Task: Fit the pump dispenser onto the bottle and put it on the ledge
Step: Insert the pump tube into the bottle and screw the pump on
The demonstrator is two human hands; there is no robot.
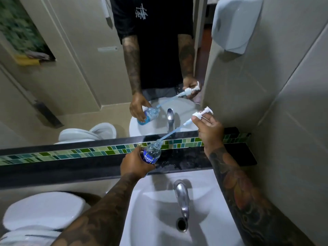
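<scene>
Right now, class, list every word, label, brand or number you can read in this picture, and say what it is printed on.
"ALSOFF": white letters on the blue label of the bottle, held in the left hand.
Smaller print beneath it on the same label: too small to read.
Pale scrawled graphic on the black T-shirt seen in the mirror: not legible.
Pump dispenser, held in the right hand: no text visible.

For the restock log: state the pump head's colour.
White pump head, with a pale blue tube; head view.
</scene>
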